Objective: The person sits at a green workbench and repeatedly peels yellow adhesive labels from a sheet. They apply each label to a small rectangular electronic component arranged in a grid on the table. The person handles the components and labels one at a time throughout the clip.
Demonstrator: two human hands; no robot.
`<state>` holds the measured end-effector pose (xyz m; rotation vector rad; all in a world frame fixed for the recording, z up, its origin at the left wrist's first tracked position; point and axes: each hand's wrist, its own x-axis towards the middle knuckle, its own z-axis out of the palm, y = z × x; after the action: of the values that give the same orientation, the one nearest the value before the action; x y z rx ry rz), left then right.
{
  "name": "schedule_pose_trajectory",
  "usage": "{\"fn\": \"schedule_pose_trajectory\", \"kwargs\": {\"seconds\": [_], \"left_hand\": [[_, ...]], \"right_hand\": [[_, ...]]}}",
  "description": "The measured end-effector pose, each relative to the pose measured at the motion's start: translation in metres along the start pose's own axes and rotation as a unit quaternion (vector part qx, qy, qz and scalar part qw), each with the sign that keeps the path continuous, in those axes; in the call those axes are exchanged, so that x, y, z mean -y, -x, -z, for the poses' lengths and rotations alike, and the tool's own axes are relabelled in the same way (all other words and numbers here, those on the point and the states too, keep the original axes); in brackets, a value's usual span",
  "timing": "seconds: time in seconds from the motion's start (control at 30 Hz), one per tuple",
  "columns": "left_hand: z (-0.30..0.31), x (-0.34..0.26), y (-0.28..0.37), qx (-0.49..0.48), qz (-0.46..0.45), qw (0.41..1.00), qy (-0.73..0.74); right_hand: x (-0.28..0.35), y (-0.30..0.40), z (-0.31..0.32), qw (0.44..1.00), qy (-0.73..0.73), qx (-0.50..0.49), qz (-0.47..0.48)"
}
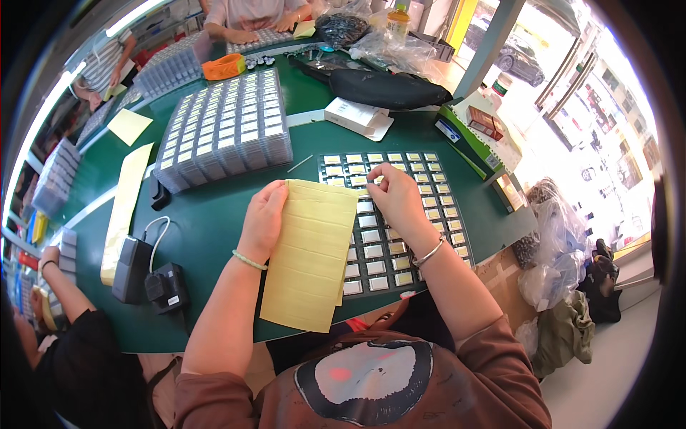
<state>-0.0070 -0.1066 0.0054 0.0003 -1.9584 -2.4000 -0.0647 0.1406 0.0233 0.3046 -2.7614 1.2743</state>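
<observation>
My left hand grips a yellow backing-paper sheet by its upper left edge. Faint crosswise lines mark the sheet, and another yellow layer shows behind its lower right edge. Under it and to its right lies a dark tray with rows of small rectangular parts. Some carry pale yellow tops, such as one part; others are plain white, such as a part in a nearby column. My right hand is over the tray, thumb and forefinger close together near the sheet's upper right corner. Whether they pinch anything is unclear.
A tall stack of filled clear trays stands at the back left. Chargers with a white cable lie left. Behind are an opened white box, a black bag and an orange tape dispenser. Other people work at left and far side.
</observation>
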Motion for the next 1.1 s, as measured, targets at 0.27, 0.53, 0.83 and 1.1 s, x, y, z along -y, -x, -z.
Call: {"fn": "schedule_pose_trajectory", "kwargs": {"seconds": [0.27,0.53,0.83,1.1], "left_hand": [[-0.022,-0.001,0.019,0.027,-0.106,0.988,-0.113],[-0.037,-0.012,0.029,0.031,-0.141,0.975,-0.171],[-0.037,-0.009,0.027,0.001,-0.139,0.979,-0.15],[0.0,0.0,-0.002,-0.094,-0.034,0.992,-0.074]], "right_hand": [[0.053,0.025,0.016,0.967,-0.067,-0.018,0.246],[0.063,0.03,0.0,0.932,0.032,-0.095,0.349],[0.066,0.039,-0.014,0.94,-0.008,-0.074,0.334],[0.042,0.03,0.021,0.972,-0.233,-0.024,0.013]]}}
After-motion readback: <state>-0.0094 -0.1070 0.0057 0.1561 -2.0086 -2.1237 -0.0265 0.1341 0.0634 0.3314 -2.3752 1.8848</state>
